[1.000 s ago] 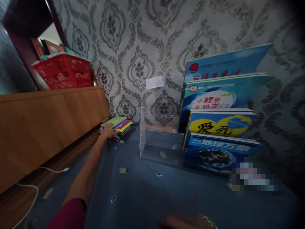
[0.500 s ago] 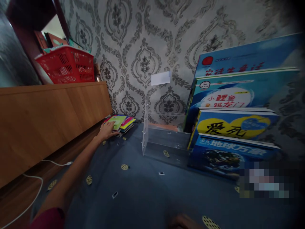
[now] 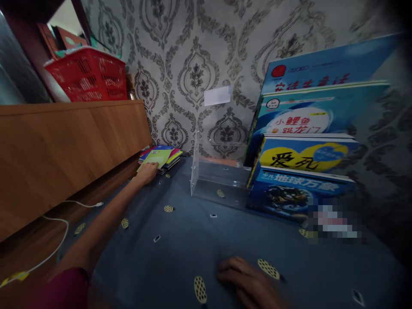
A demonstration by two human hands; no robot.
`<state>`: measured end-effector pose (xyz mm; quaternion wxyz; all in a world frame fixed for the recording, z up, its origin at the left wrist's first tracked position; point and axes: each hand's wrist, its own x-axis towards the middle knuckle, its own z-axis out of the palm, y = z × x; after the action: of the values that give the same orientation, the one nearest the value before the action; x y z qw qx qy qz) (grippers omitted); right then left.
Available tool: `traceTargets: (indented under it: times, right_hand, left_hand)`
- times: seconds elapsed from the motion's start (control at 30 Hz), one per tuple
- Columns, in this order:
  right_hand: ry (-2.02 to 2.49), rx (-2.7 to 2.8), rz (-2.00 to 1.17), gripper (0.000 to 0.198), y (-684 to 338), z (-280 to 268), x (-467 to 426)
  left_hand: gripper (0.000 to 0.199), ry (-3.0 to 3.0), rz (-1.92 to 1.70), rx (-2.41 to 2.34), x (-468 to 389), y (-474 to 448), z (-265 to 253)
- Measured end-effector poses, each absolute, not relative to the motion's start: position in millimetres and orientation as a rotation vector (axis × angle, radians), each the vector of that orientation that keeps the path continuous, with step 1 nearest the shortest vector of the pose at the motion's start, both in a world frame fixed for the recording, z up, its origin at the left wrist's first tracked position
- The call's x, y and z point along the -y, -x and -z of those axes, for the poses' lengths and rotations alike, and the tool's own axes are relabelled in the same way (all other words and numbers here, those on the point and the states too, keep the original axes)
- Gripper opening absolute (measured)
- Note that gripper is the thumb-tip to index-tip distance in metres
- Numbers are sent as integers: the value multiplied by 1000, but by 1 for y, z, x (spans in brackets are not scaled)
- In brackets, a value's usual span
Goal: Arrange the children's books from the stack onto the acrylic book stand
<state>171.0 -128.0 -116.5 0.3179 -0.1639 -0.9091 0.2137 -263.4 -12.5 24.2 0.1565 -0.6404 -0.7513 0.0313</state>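
Note:
Reaching far out to the left, my left hand [image 3: 147, 173] has its fingers closed on the near edge of a light green book [image 3: 158, 158]. That book lies on top of a pile of colourful thin books [image 3: 174, 159] by the wall. My right hand [image 3: 246, 277] is low in the view, its fingers loosely apart on the dark blue patterned sheet [image 3: 180, 262], and holds nothing. Ahead of it stands a clear acrylic book rack [image 3: 210, 189], with several blue-covered picture books [image 3: 286, 189] upright in tiers on its right side.
A wooden cabinet [image 3: 74, 146] runs along the left, with a red plastic basket [image 3: 92, 75] on top. White cables [image 3: 61, 244] lie on the floor below it. Patterned wallpaper [image 3: 180, 86] covers the wall behind the rack. A blurred-out patch covers something at the right.
My left hand has closed on the green book, which has shifted slightly on the pile. My right hand has come further into view from below. The camera has tilted down a little.

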Motion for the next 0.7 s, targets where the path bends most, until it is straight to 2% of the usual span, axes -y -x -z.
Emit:
traceTargets:
  times: [0.3, 0.37, 0.47, 0.57, 0.7]
  right_hand:
    - [411, 2383, -549, 34, -165, 113, 130]
    - [421, 2395, -561, 34, -164, 110, 131]
    - [439, 2408, -595, 35, -163, 108, 131]
    - [448, 2413, -622, 34, -161, 104, 132]
    - [469, 2425, -666, 37, -160, 97, 134]
  left_hand:
    - [29, 2189, -283, 2021, 112, 209, 16]
    - [36, 2336, -313, 1987, 125, 211, 19]
    - [39, 2536, -130, 2107, 111, 228, 15]
    - [48, 2359, 19, 2211, 71, 249, 18]
    - [53, 2145, 150, 2331, 25, 261, 49]
